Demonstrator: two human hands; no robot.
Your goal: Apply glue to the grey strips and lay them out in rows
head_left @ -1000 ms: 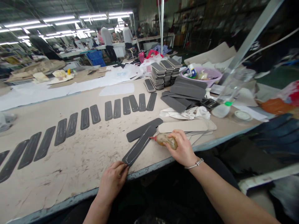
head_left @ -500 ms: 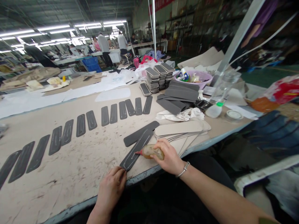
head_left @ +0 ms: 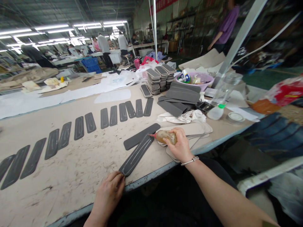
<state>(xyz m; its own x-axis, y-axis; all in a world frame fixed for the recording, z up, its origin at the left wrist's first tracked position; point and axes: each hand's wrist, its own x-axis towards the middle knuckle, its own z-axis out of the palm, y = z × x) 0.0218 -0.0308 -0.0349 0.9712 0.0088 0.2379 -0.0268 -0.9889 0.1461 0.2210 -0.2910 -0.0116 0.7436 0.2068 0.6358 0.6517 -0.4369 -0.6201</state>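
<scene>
A squeeze bottle of glue (head_left: 163, 136) with a red nozzle is gripped in my right hand (head_left: 182, 146). Its tip touches or hovers just over the far end of a dark grey strip (head_left: 137, 154), which carries thin glossy lines of glue. My left hand (head_left: 109, 190) pinches that strip's near end at the table edge. Another dark strip (head_left: 132, 141) lies partly under the far end of the first. Beige strips (head_left: 200, 127) are piled beyond my right hand. A row of dark strips (head_left: 79, 127), several with glossy lines, stretches across the table to the left.
Stacked pads (head_left: 153, 81), loose dark pieces (head_left: 183, 94), a white cloth (head_left: 187, 117) and a lilac basin (head_left: 206, 85) stand toward the back right. Nearby are a green-capped bottle (head_left: 216, 113), a tape roll (head_left: 235, 118) and a slanted metal post (head_left: 239, 42). A person in purple (head_left: 228, 25) is beyond.
My right hand has moved the glue bottle up along the strip, away from me, and the glue line now reaches farther. My left hand still holds the near end.
</scene>
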